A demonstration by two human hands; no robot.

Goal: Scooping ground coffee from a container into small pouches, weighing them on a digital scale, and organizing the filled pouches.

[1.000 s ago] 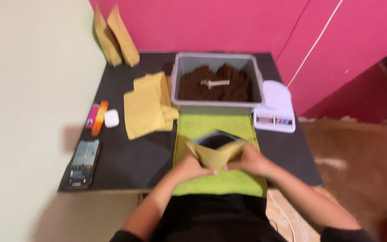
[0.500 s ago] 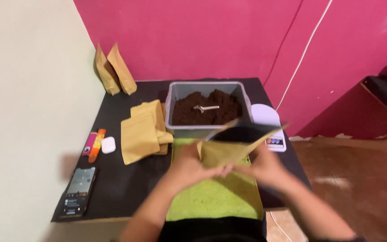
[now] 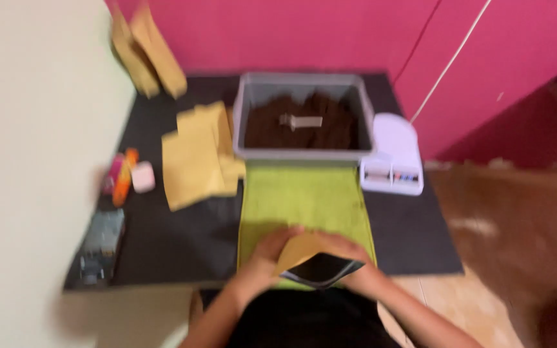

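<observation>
Lighting is even and moderately bright; motion blur softens the whole frame, and the table [image 3: 182, 225] casts a faint shadow leftward.

Small home packing corner, pink walls, black table [image 3: 182, 238], kitchen scale [image 3: 391, 154], paper pouches [image 3: 198, 154]

Open path: bare green mat [image 3: 301, 193] ahead of both hands.
Blocking ahead: grey tub [image 3: 303, 151].
Left: 1 pouch stack [image 3: 198, 154].
Right: white scale [image 3: 391, 154].
</observation>
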